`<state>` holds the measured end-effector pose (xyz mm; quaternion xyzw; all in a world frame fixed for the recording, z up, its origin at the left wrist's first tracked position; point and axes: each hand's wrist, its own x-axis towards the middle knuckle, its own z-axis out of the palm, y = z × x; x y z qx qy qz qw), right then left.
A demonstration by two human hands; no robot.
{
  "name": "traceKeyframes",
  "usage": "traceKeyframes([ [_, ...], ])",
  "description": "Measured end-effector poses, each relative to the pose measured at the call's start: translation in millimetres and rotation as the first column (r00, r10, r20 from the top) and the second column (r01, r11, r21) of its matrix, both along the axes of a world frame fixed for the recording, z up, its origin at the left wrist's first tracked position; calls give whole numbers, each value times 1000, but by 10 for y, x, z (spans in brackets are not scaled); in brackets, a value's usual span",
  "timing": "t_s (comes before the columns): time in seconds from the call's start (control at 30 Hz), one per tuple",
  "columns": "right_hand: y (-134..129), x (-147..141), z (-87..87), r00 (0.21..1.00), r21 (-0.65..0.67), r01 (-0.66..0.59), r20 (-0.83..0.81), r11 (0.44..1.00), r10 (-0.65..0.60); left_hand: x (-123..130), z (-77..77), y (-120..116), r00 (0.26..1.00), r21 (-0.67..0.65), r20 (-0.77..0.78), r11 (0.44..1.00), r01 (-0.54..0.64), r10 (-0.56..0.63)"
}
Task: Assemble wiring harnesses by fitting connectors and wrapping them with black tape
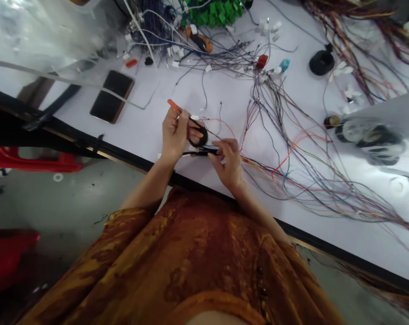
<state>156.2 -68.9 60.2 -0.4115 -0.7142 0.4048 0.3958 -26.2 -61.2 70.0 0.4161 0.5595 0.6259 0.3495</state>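
Note:
My left hand [175, 135] is closed around a slim orange-and-black piece [172, 104], whose orange end sticks out past the thumb; its exact kind is unclear. A roll of black tape [202, 136] sits by the left fingertips, partly hidden by them. My right hand [229, 160] has its fingers curled together at a black-wrapped part of a wire bundle [206, 153]. From there, several coloured wires [255, 162] run off to the right under and beyond the hand. A thin red wire [221, 123] arcs over the table just above both hands.
A phone [112, 96] lies at left, near a plastic bag [69, 36]. At the back are loose wires [225, 56], an orange-and-black tool [199, 40] and green connectors [218, 12]. A black round object [321, 62] and wire bundles [326, 189] lie at right. The table edge [133, 165] runs before me.

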Motion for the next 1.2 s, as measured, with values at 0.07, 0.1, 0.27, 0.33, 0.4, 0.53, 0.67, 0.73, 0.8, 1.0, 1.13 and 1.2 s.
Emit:
traceKeyframes([
  [0.07, 128, -93, 37, 988, -170, 66, -130, 983, -89, 28, 115, -82, 996, 27, -60, 997, 75, -73],
  [0.1, 240, -156, 45, 974, -287, 72, -186, 955, -129, 36, 161, -128, 990, 34, -99, 994, 105, -101],
  [0.27, 651, -328, 15, 929, -688, -85, -316, 721, -192, 1, 71, -200, 1000, 5, 19, 1000, 20, -20],
  [0.33, 609, -296, -19, 912, -681, -110, -359, 724, -199, -6, -48, -155, 992, -15, 125, 1000, 13, -11],
  [0.4, 504, -233, -53, 914, -623, -95, -363, 777, -180, 18, -132, -109, 986, -33, 138, 994, 100, -94],
  [0.53, 394, -90, -58, 983, -381, 18, -160, 924, -85, 84, -152, -80, 986, -68, 47, 984, 165, -162],
  [0.67, 582, -10, 62, 979, 41, -86, 188, 995, 77, 53, -125, -106, 984, -61, -27, 983, 173, -175],
  [0.73, 712, -23, 133, 926, 80, -290, 275, 954, 258, 32, -129, -123, 978, -45, -60, 979, 197, -199],
  [0.8, 791, -69, 187, 862, 37, -439, 299, 898, 409, 34, -150, -134, 978, -48, -76, 980, 191, -195],
  [1.0, 563, -258, 252, 843, 121, -314, 492, 942, 218, 141, -272, -105, 999, -34, -30, 999, 34, -35],
  [1.13, 385, -294, 283, 864, 170, -204, 495, 964, 96, 121, -248, -63, 993, -89, 26, 989, 116, -115],
  [1.2, 375, -284, 295, 877, 178, -171, 476, 969, 67, 88, -191, -49, 979, -110, 69, 974, 200, -193],
])
